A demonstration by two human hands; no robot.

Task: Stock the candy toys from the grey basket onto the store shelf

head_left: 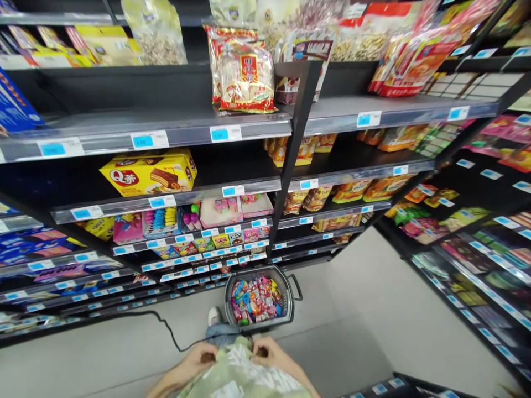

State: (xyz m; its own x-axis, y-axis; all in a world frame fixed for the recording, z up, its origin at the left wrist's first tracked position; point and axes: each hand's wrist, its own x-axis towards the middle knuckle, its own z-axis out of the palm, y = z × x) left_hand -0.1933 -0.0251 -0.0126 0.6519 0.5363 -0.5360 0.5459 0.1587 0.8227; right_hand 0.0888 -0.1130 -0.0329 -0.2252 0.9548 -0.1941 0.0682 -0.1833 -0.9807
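Green printed cloth [238, 367] is pinched at its edge by both curled hands [203, 356] [269, 352].

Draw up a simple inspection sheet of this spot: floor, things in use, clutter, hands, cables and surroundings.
Surface: smooth grey floor, with a dark grey plastic basket standing on it by the shelves.
Things in use: pale green shirt with white lettering, worn by the person.
Clutter: small, colourful wrapped packets jumbled in the basket.
Hands: left hand and right hand curled at the shirt; whether they grip it is unclear.
Cables: thin black cable crossing the floor from the left towards the person.
Surroundings: black shelves of packaged goods, with blue-and-white labels.
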